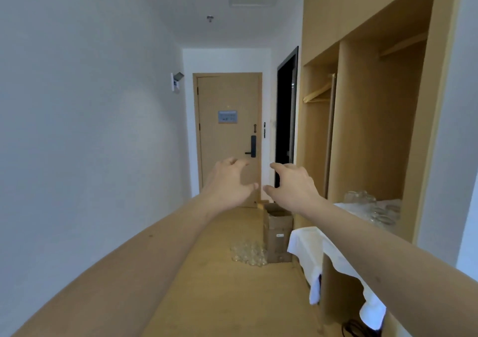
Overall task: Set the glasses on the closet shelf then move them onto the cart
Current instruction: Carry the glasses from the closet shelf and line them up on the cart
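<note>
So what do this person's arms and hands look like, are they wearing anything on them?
Nothing is worn as far as the picture shows. The left hand and right hand are bare, without gloves, rings or a watch. Both forearms are bare too, with no sleeve in view up to the picture's edge.

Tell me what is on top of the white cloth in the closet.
On the white cloth stand clear glasses, several close together. The right forearm covers part of the cloth, so anything there is hidden.
</note>
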Available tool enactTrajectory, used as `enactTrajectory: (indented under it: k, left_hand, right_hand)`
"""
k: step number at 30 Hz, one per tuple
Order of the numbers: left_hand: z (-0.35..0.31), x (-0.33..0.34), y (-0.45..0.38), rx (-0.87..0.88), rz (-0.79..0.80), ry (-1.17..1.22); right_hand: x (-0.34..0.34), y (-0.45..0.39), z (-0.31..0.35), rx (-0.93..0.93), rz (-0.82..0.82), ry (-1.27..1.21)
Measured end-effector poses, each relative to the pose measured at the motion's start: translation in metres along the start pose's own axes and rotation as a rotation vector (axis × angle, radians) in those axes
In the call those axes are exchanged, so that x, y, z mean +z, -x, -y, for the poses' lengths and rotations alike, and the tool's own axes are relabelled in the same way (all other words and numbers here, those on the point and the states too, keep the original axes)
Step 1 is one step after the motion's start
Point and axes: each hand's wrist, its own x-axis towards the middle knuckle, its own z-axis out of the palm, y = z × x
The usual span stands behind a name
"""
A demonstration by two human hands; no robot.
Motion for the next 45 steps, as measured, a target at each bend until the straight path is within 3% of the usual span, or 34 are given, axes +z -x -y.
enactTrajectory:
  k: [19,29,45]
  left_hand:
    - [0.059,0.076,-0.092,0.141,0.16,0.114]
    - [0.043,0.176,-0.201,0.217,0.246,0.004]
    - [-0.006,0.328,-0.34,0.399,0.381,0.096]
  right_hand:
    - [0.073,-0.058,-0.029,0.2,0.073,0.115]
    - [0.108,-0.145,-0.136,0.278,0.028,0.075]
    - [0.144,-0.215,-0.287,0.535,0.044,0.124]
